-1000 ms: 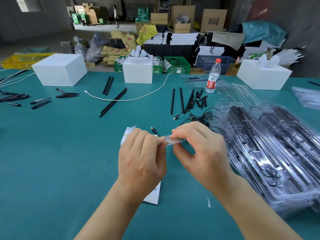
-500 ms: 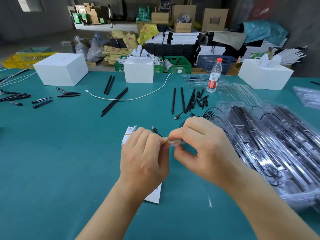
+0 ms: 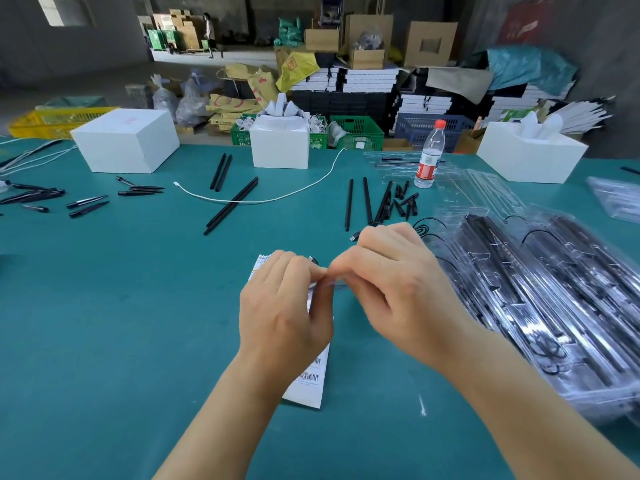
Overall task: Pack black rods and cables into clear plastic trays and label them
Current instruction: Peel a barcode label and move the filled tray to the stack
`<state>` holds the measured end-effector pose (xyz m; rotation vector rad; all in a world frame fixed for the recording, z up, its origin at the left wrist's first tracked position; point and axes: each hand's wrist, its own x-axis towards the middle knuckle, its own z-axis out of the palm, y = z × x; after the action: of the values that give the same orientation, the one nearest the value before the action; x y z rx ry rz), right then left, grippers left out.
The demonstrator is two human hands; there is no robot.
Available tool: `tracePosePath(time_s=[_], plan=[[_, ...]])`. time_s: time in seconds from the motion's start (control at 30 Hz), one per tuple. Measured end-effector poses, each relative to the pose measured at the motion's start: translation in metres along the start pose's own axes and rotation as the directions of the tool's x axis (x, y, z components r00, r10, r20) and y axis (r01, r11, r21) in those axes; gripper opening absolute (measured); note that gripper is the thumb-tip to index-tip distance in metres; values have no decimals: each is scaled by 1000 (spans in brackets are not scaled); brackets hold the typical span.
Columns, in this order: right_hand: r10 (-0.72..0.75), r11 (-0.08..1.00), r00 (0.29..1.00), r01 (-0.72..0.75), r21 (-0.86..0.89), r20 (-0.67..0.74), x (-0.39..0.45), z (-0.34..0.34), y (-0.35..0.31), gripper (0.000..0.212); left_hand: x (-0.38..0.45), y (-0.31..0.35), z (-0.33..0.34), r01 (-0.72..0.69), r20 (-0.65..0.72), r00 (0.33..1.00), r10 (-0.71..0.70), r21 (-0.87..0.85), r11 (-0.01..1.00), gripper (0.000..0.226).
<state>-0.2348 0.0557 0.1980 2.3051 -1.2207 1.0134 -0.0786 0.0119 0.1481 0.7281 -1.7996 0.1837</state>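
My left hand (image 3: 285, 308) and my right hand (image 3: 398, 285) meet fingertip to fingertip over the teal table, both pinching a small clear label (image 3: 329, 284). Under my left hand lies a white strip of barcode labels (image 3: 310, 379). A stack of clear plastic trays (image 3: 540, 306) filled with black rods and cables sits to the right. Loose black rods (image 3: 367, 206) and a black cable (image 3: 424, 226) lie just beyond my hands.
Three white boxes (image 3: 126, 140) (image 3: 280, 142) (image 3: 530, 155) stand along the far edge. A water bottle (image 3: 428, 157) stands by empty clear trays (image 3: 481, 192). A white cable (image 3: 263, 199), two pairs of black rods (image 3: 232, 206) and short black pieces (image 3: 86, 206) lie further left.
My two hands have drawn closer together, so the clear label between them is now almost hidden by the fingertips. Nothing else on the table moved.
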Motion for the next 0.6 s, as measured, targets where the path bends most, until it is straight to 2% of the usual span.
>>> tracePosePath(time_s=[0.1,0.17,0.27,0.33,0.4,0.43,0.5,0.53,0.57,0.6], plan=[[114,975,993,-119,185,39,2,4,3,19,12,-2,-12,50,169,984,-53,22,999,16],[204,923,976,-217,318,74,3,8,3,26,22,0,-20,177,259,949,-181,41,983,12],[300,876,954,-269,401,-15,1,16,6,41,33,-6,-27,429,347,842,-414,34,902,21],[404,846,911,-335,416,-88,-7,23,12,41,36,-24,-32,490,396,769,-501,137,861,30],[513,811,851,-435,392,-117,-25,33,21,35,35,-47,-38,569,447,660,-603,226,791,31],[570,784,815,-500,368,-107,-37,40,26,33,32,-59,-39,665,436,604,-666,184,724,31],[696,693,717,-658,293,-34,-66,57,37,30,23,-86,-44,877,394,467,-792,-94,470,30],[753,635,658,-737,231,26,-82,66,43,29,17,-98,-49,913,379,400,-834,-243,328,29],[797,581,596,-801,148,95,-99,75,48,29,11,-110,-55,911,366,357,-859,-339,234,26],[823,545,543,-838,40,166,-117,82,52,31,3,-124,-63,902,349,336,-875,-387,192,24]])
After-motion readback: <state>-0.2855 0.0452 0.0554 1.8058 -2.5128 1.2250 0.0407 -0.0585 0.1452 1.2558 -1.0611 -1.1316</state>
